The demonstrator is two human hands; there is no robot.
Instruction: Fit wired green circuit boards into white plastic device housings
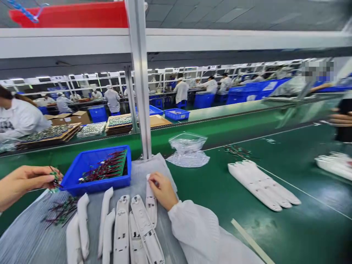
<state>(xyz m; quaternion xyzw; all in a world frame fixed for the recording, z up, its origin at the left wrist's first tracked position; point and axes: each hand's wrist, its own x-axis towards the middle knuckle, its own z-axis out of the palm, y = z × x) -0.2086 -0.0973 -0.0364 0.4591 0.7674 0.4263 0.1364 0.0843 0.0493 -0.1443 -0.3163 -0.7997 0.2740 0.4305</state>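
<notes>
My left hand (pixel 26 183) pinches a few small green circuit boards (pixel 55 178) with dark wires, left of a blue tray (pixel 72 170). Inside that tray lie several green boards with dark red wires (pixel 110 167). With fingers drawn together, my right hand (pixel 164 191) grips the upper end of a white plastic shell (pixel 151 209); its fingertips are partly hidden. Beside it lie several open white shells (pixel 121 231) showing their insides. More white shells (pixel 82 223) rest on their sides farther left. A loose pile of wired boards (pixel 62 211) sits below my left hand.
A grey sheet (pixel 33 238) covers the work area. A metal post (pixel 143 80) stands behind the tray. A clear plastic bag (pixel 188 150), joined white shells (pixel 261 185) and a pale strip (pixel 250 238) lie on the green table (pixel 209 198). Co-workers sit beyond.
</notes>
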